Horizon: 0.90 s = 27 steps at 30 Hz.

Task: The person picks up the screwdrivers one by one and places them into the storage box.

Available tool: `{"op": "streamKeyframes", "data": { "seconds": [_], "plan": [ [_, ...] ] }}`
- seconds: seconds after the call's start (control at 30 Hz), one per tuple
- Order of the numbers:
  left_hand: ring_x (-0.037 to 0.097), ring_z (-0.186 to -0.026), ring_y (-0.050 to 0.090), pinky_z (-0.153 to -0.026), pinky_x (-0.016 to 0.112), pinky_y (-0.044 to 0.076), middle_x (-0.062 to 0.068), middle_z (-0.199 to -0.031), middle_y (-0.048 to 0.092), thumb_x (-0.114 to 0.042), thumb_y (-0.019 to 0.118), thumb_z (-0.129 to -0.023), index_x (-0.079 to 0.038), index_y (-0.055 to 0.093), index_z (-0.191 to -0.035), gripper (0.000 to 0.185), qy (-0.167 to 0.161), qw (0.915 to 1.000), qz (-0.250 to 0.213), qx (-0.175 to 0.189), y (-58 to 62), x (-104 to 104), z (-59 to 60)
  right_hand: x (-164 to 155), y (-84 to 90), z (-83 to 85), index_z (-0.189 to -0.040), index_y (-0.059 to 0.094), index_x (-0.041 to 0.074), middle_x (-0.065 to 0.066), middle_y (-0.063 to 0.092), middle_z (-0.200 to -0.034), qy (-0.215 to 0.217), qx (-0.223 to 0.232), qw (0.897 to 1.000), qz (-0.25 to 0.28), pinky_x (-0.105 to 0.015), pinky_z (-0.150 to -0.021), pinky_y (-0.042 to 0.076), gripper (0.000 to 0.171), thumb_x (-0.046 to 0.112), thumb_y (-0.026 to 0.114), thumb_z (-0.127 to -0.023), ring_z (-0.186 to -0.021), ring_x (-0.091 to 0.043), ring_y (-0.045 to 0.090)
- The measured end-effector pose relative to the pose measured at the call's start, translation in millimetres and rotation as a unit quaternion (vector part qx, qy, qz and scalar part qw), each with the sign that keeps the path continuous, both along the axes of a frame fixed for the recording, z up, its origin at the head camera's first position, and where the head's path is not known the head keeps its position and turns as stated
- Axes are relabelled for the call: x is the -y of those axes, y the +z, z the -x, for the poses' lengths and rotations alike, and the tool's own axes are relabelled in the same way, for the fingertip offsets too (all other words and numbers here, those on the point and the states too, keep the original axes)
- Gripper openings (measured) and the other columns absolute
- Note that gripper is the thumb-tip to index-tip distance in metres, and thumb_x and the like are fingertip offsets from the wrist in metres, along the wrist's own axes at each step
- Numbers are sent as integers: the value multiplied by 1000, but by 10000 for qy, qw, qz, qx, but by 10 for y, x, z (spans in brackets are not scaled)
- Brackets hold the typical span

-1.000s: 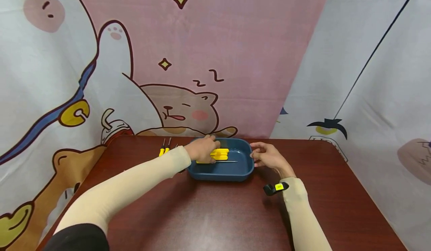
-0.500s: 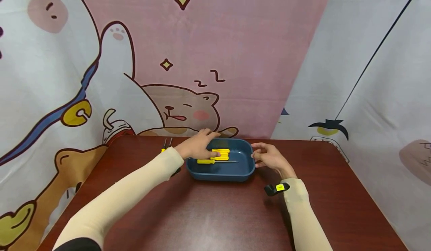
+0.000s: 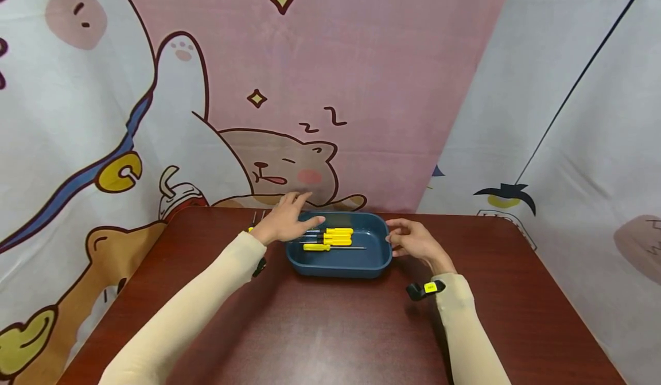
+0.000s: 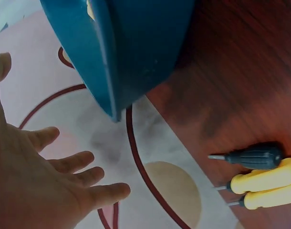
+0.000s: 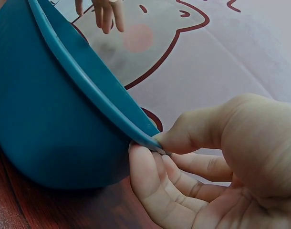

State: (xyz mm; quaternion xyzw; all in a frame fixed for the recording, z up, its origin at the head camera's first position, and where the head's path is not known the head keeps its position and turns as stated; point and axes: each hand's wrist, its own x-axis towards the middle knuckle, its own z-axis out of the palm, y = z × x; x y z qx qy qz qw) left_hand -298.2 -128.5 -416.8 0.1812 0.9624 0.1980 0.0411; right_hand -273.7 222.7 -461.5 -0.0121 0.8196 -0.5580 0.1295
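A smooth, dark blue plastic tray (image 3: 338, 265), oblong with rounded corners and a thin raised lip, sat on the counter (image 3: 330, 327) near its far edge, just in front of the printed cloth backdrop (image 3: 320, 86). Inside it lay three yellow-handled screwdrivers (image 3: 335, 238), roughly side by side, their thin metal shafts pointing along the tray's length.

The right hand (image 3: 413, 241) was at the tray's right end, and its grip was closed on the lip: the right wrist view showed the thumb on top of the rim and the fingertips (image 5: 145, 167) curled beneath it.

The left hand (image 3: 284, 221) hovered over the tray's left rim, its grip open, fingers spread and straight, holding nothing.

Left of the tray, on the counter, lay three more screwdrivers (image 4: 260, 179): two with glossy yellow handles and one with a ribbed black handle, packed close together near the counter's far edge.

The counter was a reddish-brown wood-grain surface with a slight sheen. Both forearms wore plain beige sleeves (image 3: 206, 293).
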Motion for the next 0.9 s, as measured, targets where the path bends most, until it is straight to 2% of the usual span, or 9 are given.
{"op": "streamKeyframes", "data": {
  "seconds": [0.23, 0.53, 0.7, 0.9],
  "plan": [
    [43, -156, 21, -117, 71, 31, 21, -170, 16, -73, 46, -96, -21, 17, -165, 92, 413, 9982, -402, 185, -41, 165, 4, -14, -17, 0, -145, 50, 0, -21, 65, -110, 115, -28, 9999, 105, -38, -74, 65, 47, 4, 61, -99, -79, -20, 69],
    [49, -151, 30, -118, 70, 29, 24, -168, 20, -75, 42, -96, -14, 18, -165, 95, 966, 9907, -816, 502, -121, 443, 19, 0, -27, 17, -143, 51, -1, -19, 65, -107, 141, -75, 9998, 132, -35, -69, 65, 46, 4, 61, -99, -80, -19, 69],
    [50, -150, 31, -119, 69, 29, 27, -166, 23, -71, 43, -99, -9, 19, -164, 93, 1131, 9856, -1055, 680, -168, 640, 12, -7, -22, 14, -144, 51, 1, -20, 65, -108, 108, -17, 9998, 150, -39, -73, 65, 46, 4, 61, -99, -79, -20, 68],
    [49, -150, 31, -120, 67, 30, 28, -165, 26, -61, 46, -103, -5, 20, -163, 87, 1287, 9831, -1034, 795, -236, 844, -9, -14, -24, 6, -145, 50, 0, -22, 65, -110, 98, -29, 9999, 108, -40, -74, 65, 47, 4, 61, -99, -78, -20, 68]
  ]
}}
